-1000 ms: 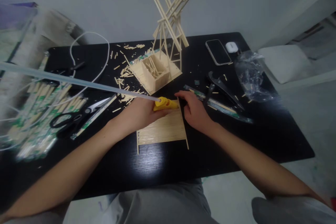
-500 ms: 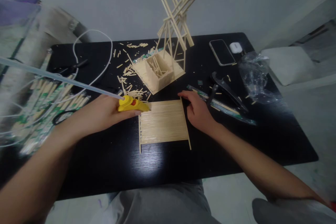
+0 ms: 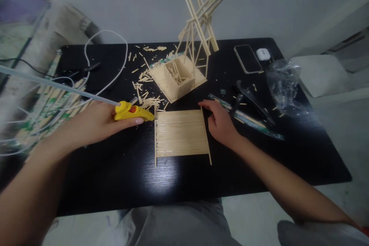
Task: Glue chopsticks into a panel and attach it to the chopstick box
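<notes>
My left hand [image 3: 93, 121] is wrapped round a yellow hot glue gun [image 3: 134, 113], with a long translucent glue stick [image 3: 57, 84] running out of its back. The gun's nozzle meets the upper left edge of a flat panel of thin wooden sticks [image 3: 181, 132], which lies on the black table. A crosswise stick runs down each side of this panel and juts past its near edge. With curled fingers, my right hand [image 3: 220, 123] grips the top end of the right-hand stick. Strands of glue shine along the panel's left side.
Behind the panel stands a wooden stick windmill model [image 3: 196, 34] with a box [image 3: 178, 80] of stick pieces. Cut scraps [image 3: 147, 102] lie left of it. Pliers [image 3: 253, 102], a phone [image 3: 247, 59] and a plastic bag [image 3: 284, 84] are right. A white cable [image 3: 126, 52] loops left.
My left hand has drawn the glue gun leftward and slightly down, from over the panel's upper left to its left edge. My right hand keeps its place at the panel's corner.
</notes>
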`<action>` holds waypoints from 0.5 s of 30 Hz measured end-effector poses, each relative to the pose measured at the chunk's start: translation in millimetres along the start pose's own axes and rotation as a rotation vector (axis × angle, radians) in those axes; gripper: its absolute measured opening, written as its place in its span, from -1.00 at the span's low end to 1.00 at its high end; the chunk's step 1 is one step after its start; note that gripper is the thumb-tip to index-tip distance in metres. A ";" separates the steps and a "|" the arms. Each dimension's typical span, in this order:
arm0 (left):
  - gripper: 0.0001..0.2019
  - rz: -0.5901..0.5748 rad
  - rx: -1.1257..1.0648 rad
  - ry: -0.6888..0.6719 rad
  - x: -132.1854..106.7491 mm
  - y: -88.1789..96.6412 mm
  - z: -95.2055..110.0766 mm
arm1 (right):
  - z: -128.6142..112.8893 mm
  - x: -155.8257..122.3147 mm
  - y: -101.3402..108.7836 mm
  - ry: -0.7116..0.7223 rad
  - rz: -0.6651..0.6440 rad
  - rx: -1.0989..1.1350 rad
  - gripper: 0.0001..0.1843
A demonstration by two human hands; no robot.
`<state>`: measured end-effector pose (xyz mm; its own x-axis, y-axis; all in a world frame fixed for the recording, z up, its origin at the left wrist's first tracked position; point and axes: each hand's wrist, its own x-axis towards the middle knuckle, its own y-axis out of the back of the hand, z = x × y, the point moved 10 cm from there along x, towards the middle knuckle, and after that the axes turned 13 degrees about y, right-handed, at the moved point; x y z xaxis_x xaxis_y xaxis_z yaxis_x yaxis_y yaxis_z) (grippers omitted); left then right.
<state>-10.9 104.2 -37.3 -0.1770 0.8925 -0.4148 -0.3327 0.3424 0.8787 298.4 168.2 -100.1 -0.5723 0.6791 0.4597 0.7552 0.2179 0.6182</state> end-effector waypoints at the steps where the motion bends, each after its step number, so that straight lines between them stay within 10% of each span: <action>1: -0.44 -0.006 -0.010 -0.005 0.5 -1.5 -0.3 | 0.4 -0.2 0.0 -0.002 0.002 0.001 -0.25; 15: -0.41 0.027 0.043 -0.010 4.4 -4.3 4.3 | -1.0 0.2 0.3 0.005 -0.004 -0.012 -0.24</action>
<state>-6.2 108.0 -41.9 -0.1757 0.9047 -0.3881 -0.2875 0.3299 0.8992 298.2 167.8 -99.2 -0.5767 0.6748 0.4604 0.7492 0.2122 0.6275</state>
